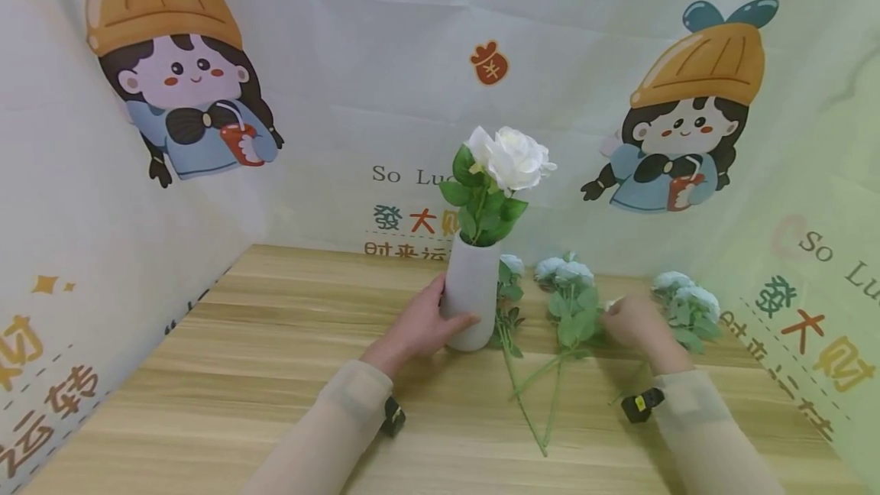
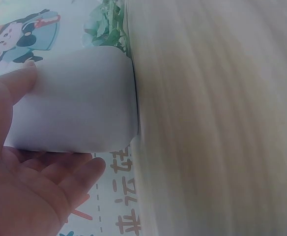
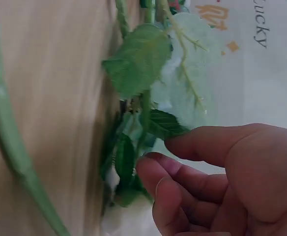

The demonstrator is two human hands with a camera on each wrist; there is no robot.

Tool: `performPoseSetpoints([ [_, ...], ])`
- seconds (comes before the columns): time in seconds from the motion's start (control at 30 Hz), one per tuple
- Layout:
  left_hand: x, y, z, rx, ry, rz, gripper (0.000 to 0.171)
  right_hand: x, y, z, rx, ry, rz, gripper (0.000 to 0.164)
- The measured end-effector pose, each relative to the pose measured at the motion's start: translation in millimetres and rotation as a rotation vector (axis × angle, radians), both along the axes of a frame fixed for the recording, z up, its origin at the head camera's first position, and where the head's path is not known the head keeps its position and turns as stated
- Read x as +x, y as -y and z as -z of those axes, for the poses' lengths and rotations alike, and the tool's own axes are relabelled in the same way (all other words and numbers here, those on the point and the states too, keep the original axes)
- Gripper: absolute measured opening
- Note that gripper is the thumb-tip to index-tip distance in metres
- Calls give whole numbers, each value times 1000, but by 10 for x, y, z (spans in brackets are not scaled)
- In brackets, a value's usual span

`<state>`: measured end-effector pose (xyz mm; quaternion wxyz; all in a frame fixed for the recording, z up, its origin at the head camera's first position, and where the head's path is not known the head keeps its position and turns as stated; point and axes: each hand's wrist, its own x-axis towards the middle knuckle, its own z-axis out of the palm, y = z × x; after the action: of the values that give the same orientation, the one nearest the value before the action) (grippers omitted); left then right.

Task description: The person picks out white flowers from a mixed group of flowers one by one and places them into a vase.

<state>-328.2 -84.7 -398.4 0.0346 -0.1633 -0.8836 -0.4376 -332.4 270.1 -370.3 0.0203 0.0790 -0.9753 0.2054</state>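
Observation:
My left hand grips a tall white vase low on its side; the thumb lies across the front. In the left wrist view the thumb and fingers lie on opposite sides of the vase. Upright in it is a white artificial rose with green leaves. My right hand is among the flowers on the table. In the right wrist view its thumb touches or nearly touches a dark green leaf, and the fingers are loosely bent beside a stem, with a gap below the thumb.
Pale artificial roses lie on the wooden table, their stems pointing towards me. More pale roses lie right of my right hand, and another rose is partly behind the vase. A printed cloth hangs around the table.

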Motion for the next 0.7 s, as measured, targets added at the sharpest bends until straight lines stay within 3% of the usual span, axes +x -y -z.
performPoseSetpoints([
  [0.27,12,7,2,-9,-2,-3,87,3,83,126,6,37,35,47],
  [0.7,29,5,-15,-4,6,-2,86,-24,144,192,93,74,45,45],
])
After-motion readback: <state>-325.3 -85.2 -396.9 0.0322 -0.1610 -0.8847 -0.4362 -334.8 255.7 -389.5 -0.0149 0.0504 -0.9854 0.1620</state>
